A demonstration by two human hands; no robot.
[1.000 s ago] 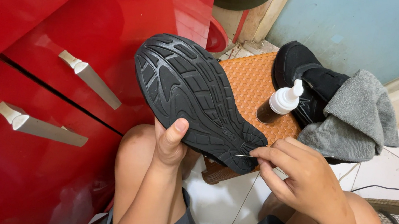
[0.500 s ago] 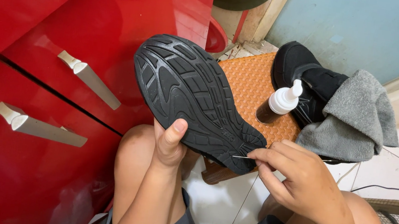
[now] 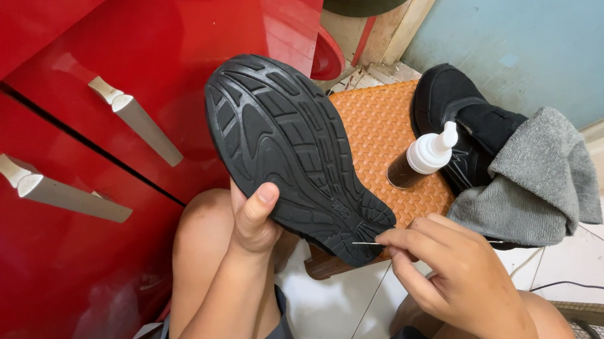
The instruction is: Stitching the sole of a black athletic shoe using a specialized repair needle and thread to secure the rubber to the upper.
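Black shoe gripped sole-up by left hand — right hand pinches needle.

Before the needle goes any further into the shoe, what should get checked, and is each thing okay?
1. Left hand grips the black shoe, sole up: ok.
2. Right hand pinches the needle: ok.
3. Needle tip is at the sole's edge: ok.
4. Left thumb sits away from the needle: ok.
5. Thread on the needle: cannot tell.
6. Small bottle stands upright on the orange stool: ok.
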